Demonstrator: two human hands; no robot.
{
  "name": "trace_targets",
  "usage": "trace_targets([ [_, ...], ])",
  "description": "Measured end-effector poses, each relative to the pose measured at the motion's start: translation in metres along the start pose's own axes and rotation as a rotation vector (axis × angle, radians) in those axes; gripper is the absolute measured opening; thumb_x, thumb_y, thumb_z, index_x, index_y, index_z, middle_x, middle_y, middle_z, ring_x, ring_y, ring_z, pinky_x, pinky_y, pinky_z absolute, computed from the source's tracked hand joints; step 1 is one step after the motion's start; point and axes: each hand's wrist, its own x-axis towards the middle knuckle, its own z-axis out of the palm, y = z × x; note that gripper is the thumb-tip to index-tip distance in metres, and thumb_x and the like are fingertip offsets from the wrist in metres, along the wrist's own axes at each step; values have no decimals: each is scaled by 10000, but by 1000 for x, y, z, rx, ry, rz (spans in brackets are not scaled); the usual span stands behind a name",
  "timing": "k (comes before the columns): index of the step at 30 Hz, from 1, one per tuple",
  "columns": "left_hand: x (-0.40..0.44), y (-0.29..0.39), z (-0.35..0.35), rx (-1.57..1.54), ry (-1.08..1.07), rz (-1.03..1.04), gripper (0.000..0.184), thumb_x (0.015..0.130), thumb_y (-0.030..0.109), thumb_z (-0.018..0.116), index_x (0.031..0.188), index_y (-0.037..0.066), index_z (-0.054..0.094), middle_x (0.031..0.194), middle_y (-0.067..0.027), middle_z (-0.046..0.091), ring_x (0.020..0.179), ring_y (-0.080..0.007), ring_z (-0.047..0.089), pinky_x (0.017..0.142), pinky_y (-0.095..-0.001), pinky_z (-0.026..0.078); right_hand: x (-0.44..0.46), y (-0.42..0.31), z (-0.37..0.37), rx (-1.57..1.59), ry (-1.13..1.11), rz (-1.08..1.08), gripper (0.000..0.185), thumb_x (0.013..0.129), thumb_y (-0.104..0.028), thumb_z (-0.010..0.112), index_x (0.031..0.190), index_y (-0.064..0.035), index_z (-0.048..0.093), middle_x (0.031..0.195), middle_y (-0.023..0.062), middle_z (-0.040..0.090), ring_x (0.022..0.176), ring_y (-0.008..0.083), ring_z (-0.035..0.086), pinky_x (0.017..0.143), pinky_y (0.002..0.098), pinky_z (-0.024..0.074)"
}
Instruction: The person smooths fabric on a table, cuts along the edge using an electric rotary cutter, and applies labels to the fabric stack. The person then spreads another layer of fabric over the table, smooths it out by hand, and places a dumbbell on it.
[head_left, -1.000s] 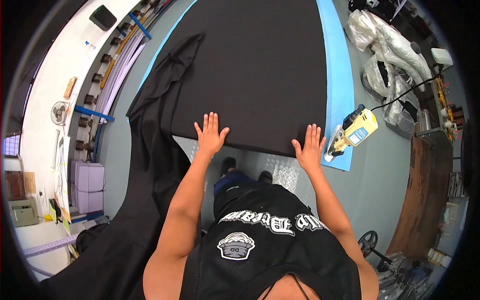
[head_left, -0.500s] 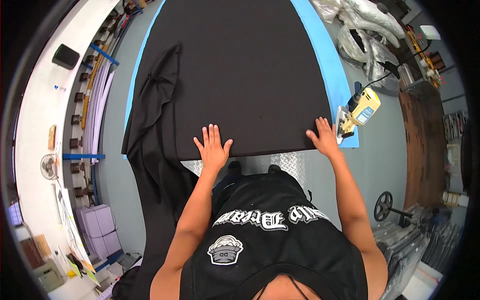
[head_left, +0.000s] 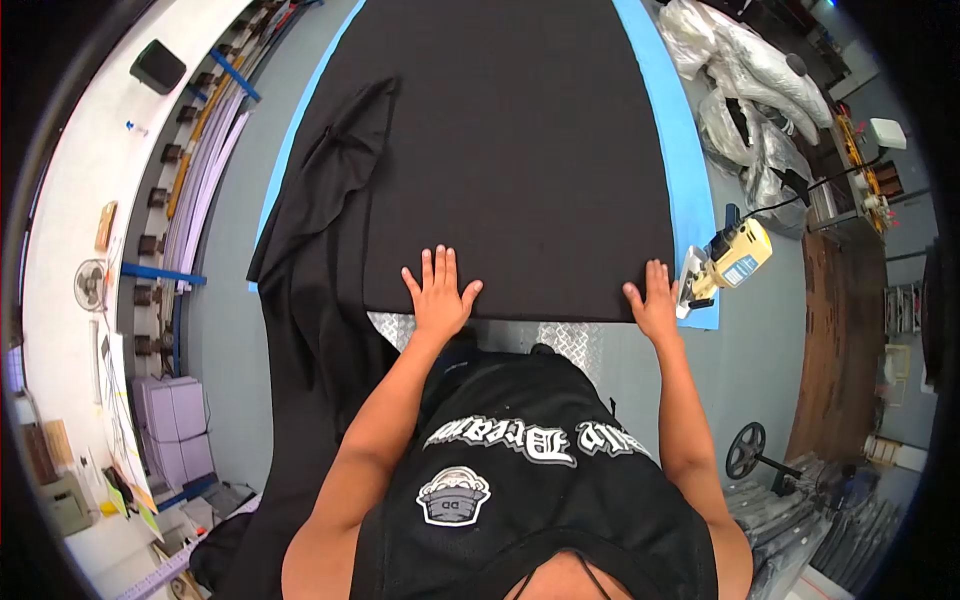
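Observation:
Black fabric lies spread flat over the long table, with a loose bunched fold along its left side that hangs off the near edge. My left hand rests palm down on the fabric by the near edge, fingers spread. Near the front right corner, my right hand also lies flat on the fabric, thumb apart from the fingers. A cream-and-black electric cloth cutter stands just right of that hand, on the blue strip at the table's side. Neither hand grips anything.
Light blue sheet shows along both table edges. Plastic-wrapped bundles lie at the right. A black handwheel stands lower right. On the left are a rack with lilac sheets, a lilac wrapped stack and a small fan.
The camera view has turned and shifted slightly. Both hands stay flat on the fabric near the edge, and the fabric and cutter look the same.

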Motion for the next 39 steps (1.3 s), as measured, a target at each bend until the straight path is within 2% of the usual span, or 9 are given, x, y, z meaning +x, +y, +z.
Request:
trace_targets([
  [2,-3,0,4,-1,20,14,816,993,608,430,1548,20,325,1624,-155,302,1523,-373,204,1161,-710,87,-7,-3,-4,33,158,14,820,1000,-558,485,1557,10,290,1636,205,256,1538,354,176,1220,579,98],
  [5,-2,2,2,10,1,10,812,995,606,425,1548,20,325,1623,-156,304,1525,-368,201,1161,-710,85,-20,7,26,-158,48,4,817,1001,-559,480,1555,10,294,1636,202,258,1538,355,176,1222,575,101],
  [9,-3,2,6,10,33,4,818,978,607,459,1541,25,348,1618,-138,322,1527,-352,206,1169,-700,73,-13,3,4,-40,-51,48,825,999,-558,483,1559,12,279,1639,204,247,1538,356,174,1217,589,110],
  [10,-3,1,8,13,47,9,818,976,605,469,1541,26,350,1616,-139,325,1526,-350,208,1169,-700,75,-16,5,7,-26,58,10,837,990,-566,496,1553,18,287,1633,210,257,1537,359,176,1215,591,122],
  [14,-3,-1,15,5,54,9,820,976,611,467,1540,27,353,1617,-139,324,1523,-352,214,1167,-702,79,-21,7,7,-66,-59,19,825,988,-552,513,1543,23,308,1622,220,274,1531,371,189,1212,586,145],
  [26,-2,1,4,8,-9,8,840,980,613,449,1553,16,307,1628,-165,287,1530,-373,181,1165,-706,63,-20,-2,3,-13,74,21,812,969,-495,585,1542,15,318,1609,227,302,1521,382,216,1213,566,166],
  [29,-2,-2,9,-2,-1,11,841,981,623,436,1546,11,319,1618,-170,302,1527,-376,189,1163,-710,67,-18,2,5,-24,-100,14,814,969,-482,591,1551,8,302,1624,224,269,1526,382,201,1207,586,154],
  [32,-3,0,7,-21,12,13,843,980,627,438,1544,12,325,1617,-167,306,1525,-377,192,1161,-711,73,-20,-1,2,41,140,7,795,982,-476,566,1553,6,296,1629,220,259,1529,379,193,1208,590,147],
  [39,-1,-2,12,-6,2,12,841,976,621,451,1556,28,313,1630,-158,287,1530,-374,179,1158,-710,48,-21,0,5,-29,-78,53,777,995,-488,529,1544,14,305,1619,221,279,1520,384,216,1206,582,176],
])
